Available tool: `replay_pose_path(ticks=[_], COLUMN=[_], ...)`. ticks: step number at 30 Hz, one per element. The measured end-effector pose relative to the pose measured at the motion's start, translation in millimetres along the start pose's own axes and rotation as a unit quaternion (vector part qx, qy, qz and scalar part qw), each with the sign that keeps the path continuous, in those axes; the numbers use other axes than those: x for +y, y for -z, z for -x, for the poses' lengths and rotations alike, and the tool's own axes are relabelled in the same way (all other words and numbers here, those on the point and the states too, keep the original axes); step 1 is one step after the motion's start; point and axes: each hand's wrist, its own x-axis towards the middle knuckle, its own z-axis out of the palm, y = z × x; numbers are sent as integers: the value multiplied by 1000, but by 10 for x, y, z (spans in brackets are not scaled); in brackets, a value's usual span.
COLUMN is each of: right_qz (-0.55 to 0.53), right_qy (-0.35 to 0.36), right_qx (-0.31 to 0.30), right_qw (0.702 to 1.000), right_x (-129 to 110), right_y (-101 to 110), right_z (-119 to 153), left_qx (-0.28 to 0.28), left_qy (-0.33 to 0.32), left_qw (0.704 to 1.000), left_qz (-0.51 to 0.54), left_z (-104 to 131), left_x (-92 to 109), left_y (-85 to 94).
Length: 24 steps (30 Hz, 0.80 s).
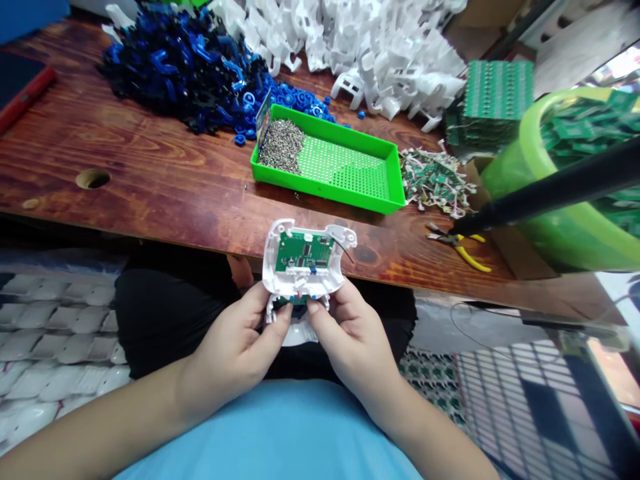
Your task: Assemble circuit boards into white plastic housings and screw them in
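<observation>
A white plastic housing (273, 270) with a green circuit board (293, 252) inside is held over my lap, just off the table's front edge. My left hand (245, 333) is closed on its lower left side, the thumb pressing near a smaller green board at the bottom. On the lower right side, my right hand (347, 327) grips the same housing with its thumb at that small board. A thin dark wire sticks out at the housing's upper right. The fingertips beneath the housing are hidden.
On the wooden table (200, 207) lie a green tray (330, 192) holding small metal screws, blue and black parts (185, 67), white shells (375, 53), stacked green boards (497, 93) and yellow-handled pliers (467, 253). A black bar (560, 183) crosses before a green tub (530, 153) at right.
</observation>
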Motion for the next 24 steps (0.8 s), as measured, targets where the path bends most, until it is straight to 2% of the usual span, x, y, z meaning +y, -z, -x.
replay_pose_path(ticks=[4,5,6,7,8,9,10,11,13,14,16,17,19,24], right_qz=[56,80,106,130,149,165,173,177,187,190,188,183,156,50], right_qy=[-14,-1,35,97,182,270,347,409,427,420,391,382,387,467], right_qx=[-47,-22,42,147,276,389,478,509,458,425,375,363,363,368], right_qw=[997,997,993,976,932,865,788,737,757,779,819,830,833,803], right_x=[-120,-164,-208,-252,-296,-340,-385,-433,-528,-570,-635,-654,-674,-774], right_y=[124,203,309,443,603,785,980,1177,1521,1646,1781,1793,1738,1394], right_z=[13,7,-13,-52,-112,-194,-296,-413,-673,-800,-1019,-1101,-1203,-1284], left_qx=[9,13,18,19,19,17,15,14,10,8,-2,-12,-38,-70], left_qy=[89,115,138,159,180,199,215,227,242,245,251,255,270,297], left_qw=[989,981,972,962,953,944,937,934,931,932,934,934,932,917], left_qz=[114,154,191,222,245,262,274,278,272,267,254,248,240,258], left_z=[-52,-72,-94,-120,-148,-179,-214,-252,-338,-384,-476,-520,-599,-736], left_x=[54,74,95,117,139,161,184,206,252,275,321,343,382,448], left_y=[13,27,42,58,71,78,77,68,22,-10,-79,-110,-154,-167])
